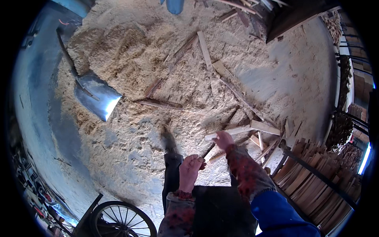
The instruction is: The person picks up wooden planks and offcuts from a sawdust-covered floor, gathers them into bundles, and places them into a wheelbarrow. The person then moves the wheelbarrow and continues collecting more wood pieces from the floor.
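My right hand [224, 141] is closed around a pale wooden strip [239, 130] near its left end, low over the sawdust. The strip's far end meets another short pale board [265, 127]. To the left and nearer to me, my left hand [191, 168] has its fingers curled in; whether anything is between them I cannot make out. A thin dark stick [209, 150] shows between the two hands. Around my right hand several loose wood offcuts lie crossed, among them a long narrow strip [242, 98] running up to the far left.
Sawdust [130, 59] covers much of the floor. A metal shovel [96, 96] lies at the left. Stacked wooden slats [316, 173] stand in a metal frame at the right. A spoked wheel [123, 221] is at the near left. A dark-edged structure [300, 19] holds wood at the far right.
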Motion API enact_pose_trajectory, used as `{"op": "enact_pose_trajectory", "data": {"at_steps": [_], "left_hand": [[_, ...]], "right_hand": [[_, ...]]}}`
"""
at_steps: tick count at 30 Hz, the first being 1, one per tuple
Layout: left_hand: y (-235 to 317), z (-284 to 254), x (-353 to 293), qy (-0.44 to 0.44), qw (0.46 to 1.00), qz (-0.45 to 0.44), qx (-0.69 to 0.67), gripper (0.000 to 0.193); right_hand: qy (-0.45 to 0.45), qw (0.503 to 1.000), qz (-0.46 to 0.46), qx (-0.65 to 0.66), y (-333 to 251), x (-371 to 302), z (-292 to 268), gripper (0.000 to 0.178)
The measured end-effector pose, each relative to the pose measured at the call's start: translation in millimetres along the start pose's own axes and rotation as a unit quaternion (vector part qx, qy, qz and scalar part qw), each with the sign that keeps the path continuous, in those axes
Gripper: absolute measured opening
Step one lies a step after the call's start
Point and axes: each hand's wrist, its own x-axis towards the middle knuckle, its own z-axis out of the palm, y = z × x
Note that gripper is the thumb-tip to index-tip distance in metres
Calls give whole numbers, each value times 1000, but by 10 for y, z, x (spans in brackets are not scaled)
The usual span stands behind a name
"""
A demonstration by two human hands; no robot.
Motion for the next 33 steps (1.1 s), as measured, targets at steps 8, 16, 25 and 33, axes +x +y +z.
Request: {"op": "enact_pose_trajectory", "data": {"at_steps": [8, 16, 25, 33], "left_hand": [[-156, -184, 533, 40, 994, -66, 78, 32], [31, -136, 830, 19, 994, -5, 106, 22], [-137, -253, 1131, 248, 958, -118, -87, 34], [-293, -55, 1200, 214, 964, -146, -68, 18]], "right_hand": [[-1, 997, -74, -27, -240, 1534, 639, 40], [57, 979, -135, -144, -52, 1975, 1077, 38], [-260, 924, -88, 266, -305, 98, 541, 52], [-174, 941, -40, 289, 322, 27, 223, 41]]}}
